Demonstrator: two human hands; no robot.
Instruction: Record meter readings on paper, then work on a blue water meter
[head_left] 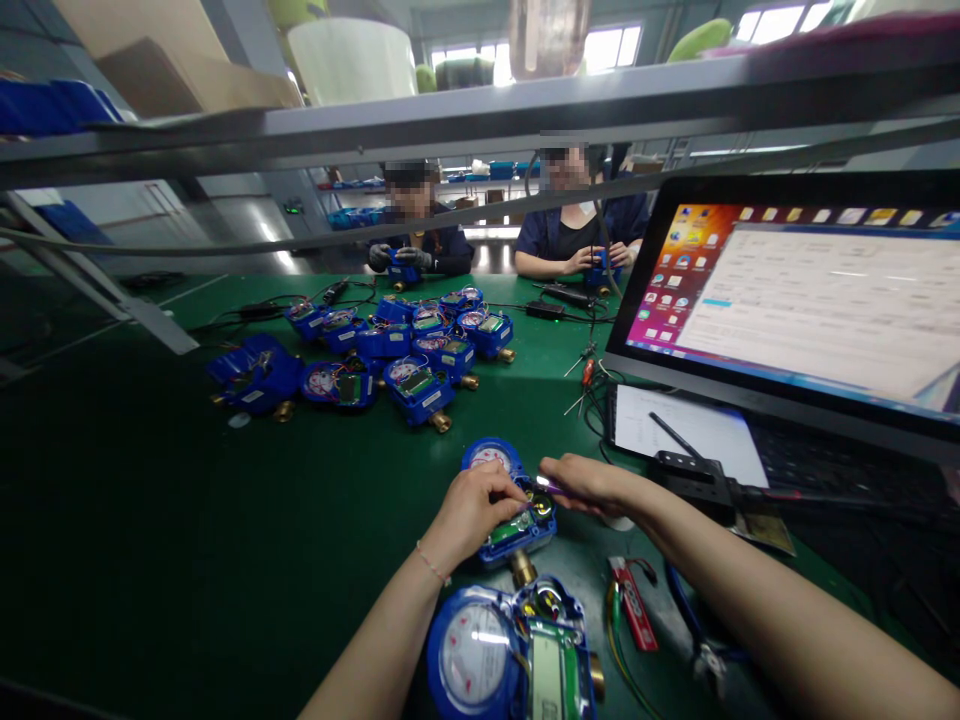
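My left hand [471,510] rests on an open blue water meter [517,530] on the green table, its fingers pressed to the green circuit board inside. My right hand [592,487] comes in from the right and pinches a thin purple tool [550,487] whose tip touches the meter's inside. The meter's round white dial [489,456] shows just beyond my left hand, and a brass fitting [523,568] sticks out toward me. A second, larger-looking blue meter [514,655] with a dial and a display lies closest to me.
Several blue meters [409,350] are clustered mid-table. A monitor [810,300] stands at right above a keyboard, paper [686,430] and pen. A red battery pack [634,605] with wires lies near my right forearm. Two people [420,245] work across the table. A metal shelf [480,120] runs overhead.
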